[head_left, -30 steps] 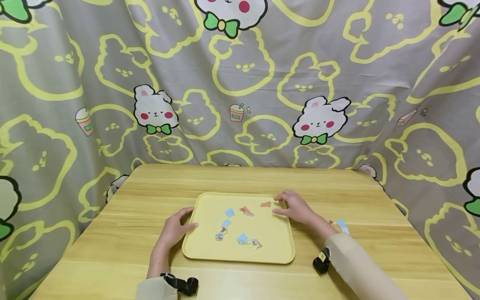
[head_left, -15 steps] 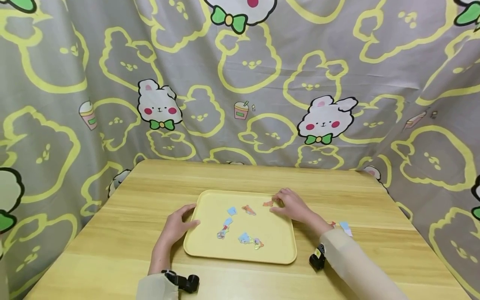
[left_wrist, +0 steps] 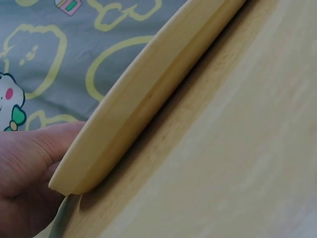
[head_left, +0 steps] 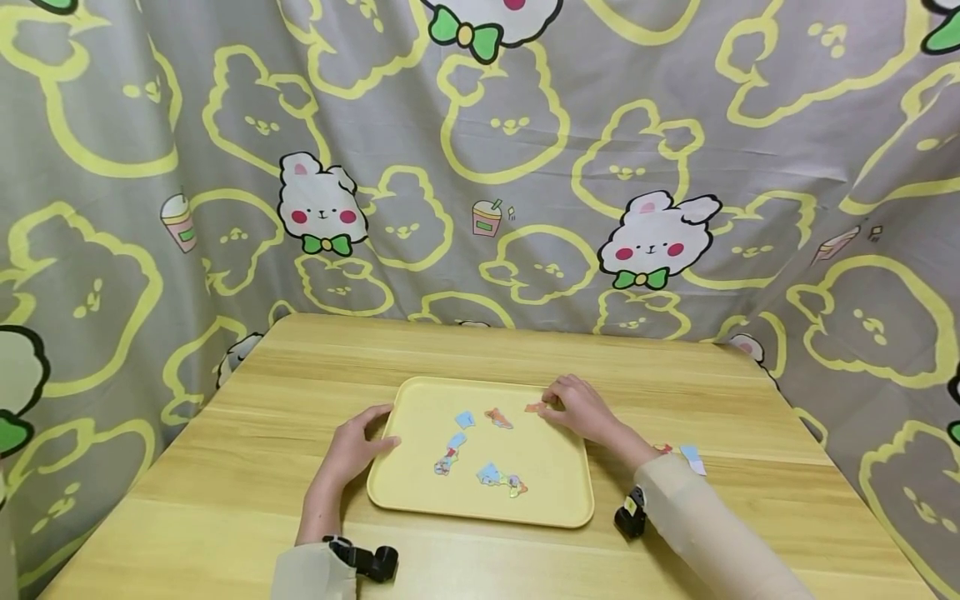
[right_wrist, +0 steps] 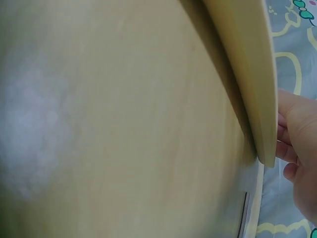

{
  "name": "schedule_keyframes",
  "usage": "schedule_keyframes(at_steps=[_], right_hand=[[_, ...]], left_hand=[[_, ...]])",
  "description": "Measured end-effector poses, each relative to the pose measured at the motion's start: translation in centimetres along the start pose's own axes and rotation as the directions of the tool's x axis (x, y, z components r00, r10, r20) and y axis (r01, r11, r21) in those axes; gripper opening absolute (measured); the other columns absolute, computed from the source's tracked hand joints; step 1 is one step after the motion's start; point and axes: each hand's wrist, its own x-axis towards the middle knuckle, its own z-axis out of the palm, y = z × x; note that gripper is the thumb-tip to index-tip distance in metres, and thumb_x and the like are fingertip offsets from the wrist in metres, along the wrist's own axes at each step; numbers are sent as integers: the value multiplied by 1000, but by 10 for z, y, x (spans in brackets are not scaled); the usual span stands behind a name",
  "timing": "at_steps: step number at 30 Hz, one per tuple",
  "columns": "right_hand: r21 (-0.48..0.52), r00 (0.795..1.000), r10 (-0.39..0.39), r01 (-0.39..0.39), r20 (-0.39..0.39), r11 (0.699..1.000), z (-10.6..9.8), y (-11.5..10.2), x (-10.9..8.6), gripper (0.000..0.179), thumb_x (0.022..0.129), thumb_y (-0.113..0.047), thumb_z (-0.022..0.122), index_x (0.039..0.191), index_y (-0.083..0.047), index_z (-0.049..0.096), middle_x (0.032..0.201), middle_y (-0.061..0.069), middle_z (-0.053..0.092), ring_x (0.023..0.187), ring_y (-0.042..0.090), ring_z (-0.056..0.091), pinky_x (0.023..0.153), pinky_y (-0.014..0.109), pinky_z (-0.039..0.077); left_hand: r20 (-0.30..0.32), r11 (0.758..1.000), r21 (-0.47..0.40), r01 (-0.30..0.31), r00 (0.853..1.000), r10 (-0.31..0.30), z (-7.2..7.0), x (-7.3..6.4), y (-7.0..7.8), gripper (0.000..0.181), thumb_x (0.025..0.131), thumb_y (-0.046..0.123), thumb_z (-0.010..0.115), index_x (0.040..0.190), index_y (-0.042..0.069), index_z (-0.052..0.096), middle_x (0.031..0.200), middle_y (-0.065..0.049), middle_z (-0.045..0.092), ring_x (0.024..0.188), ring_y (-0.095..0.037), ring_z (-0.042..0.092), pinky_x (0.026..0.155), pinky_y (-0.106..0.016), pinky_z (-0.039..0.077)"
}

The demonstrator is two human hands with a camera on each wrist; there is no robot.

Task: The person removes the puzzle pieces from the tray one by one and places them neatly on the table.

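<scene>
A yellow tray [head_left: 555, 500] lies on the wooden table, with several small jigsaw-like paper pieces on it. My left hand [head_left: 355, 446] grips its left rim, thumb over the edge and the other fingers outside; the left wrist view shows this hand [left_wrist: 29, 173] at the tray's end. At the tray's far right corner, my right hand [head_left: 583, 410] pinches the right end of a small orange piece [head_left: 533, 407]. Close by lies another orange piece [head_left: 497, 417], then a blue piece [head_left: 465, 419]. Joined pieces form a strip [head_left: 448, 455] and a cluster [head_left: 501, 479] nearer me.
Right of the tray, beside my right forearm, a blue and white piece [head_left: 693, 459] and a red piece [head_left: 663, 449] lie on the table [head_left: 225, 500]. A patterned grey curtain [head_left: 525, 192] hangs behind and at both sides.
The fingers of my right hand have closed in leftward onto the orange piece at the far corner. My left hand stays on the tray's rim. The head view has shifted slightly.
</scene>
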Motion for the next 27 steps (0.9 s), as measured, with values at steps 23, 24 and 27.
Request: schedule_keyframes(at_steps=[23, 24, 27], right_hand=[[115, 983, -102, 121, -153, 986, 1, 2, -4, 13, 82, -17, 77, 92, -9, 72, 84, -2, 66, 80, 14, 57, 70, 24, 51], [146, 984, -91, 114, -155, 983, 1, 3, -4, 14, 81, -15, 77, 93, -9, 72, 85, -1, 66, 80, 14, 57, 70, 24, 51], [226, 984, -58, 97, -171, 969, 2, 5, -5, 16, 79, -10, 78, 93, -8, 71, 85, -1, 65, 80, 14, 55, 69, 22, 51]], left_hand=[[-5, 1000, 11, 1, 1000, -1, 2, -2, 3, 59, 87, 16, 73, 141, 7, 51, 147, -24, 47, 140, -46, 38, 117, -59, 30], [-5, 1000, 13, -1, 1000, 1, 2, -3, 3, 59, 87, 16, 73, 141, 7, 51, 147, -24, 47, 139, -46, 38, 116, -60, 31], [-8, 1000, 8, 0, 1000, 1, 2, -3, 4, 59, 87, 15, 73, 141, 7, 51, 147, -24, 47, 139, -46, 38, 117, -59, 31]])
